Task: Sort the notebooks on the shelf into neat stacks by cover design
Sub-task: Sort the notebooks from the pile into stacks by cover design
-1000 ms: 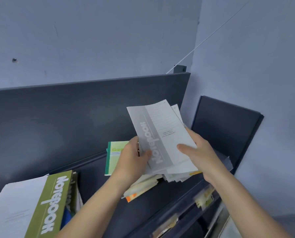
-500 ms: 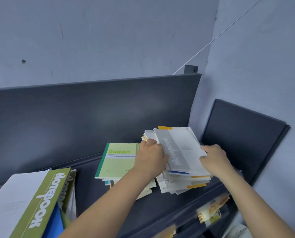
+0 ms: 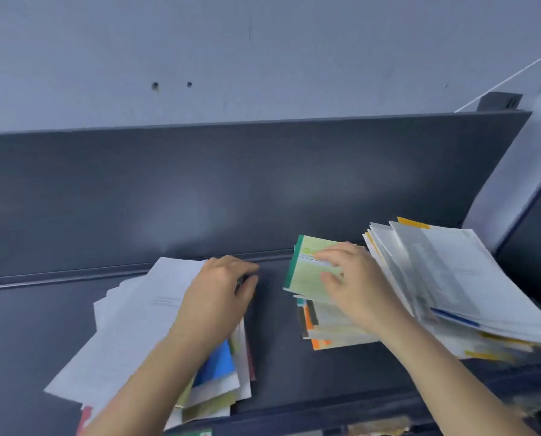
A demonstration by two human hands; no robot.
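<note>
While both hands work low on the shelf [image 3: 272, 366], the green notebook [image 3: 308, 272] lies under the right hand [image 3: 357, 287], topping the middle stack [image 3: 335, 330], long axis running near to far, dark spine to the left. Right hand: fingers loosely spread, flat on the cover, pinching nothing. Left hand [image 3: 218, 297]: farther off, on the white-topped left pile [image 3: 130, 325], fingers bent at its far edge; grip or rest, cannot tell.
</note>
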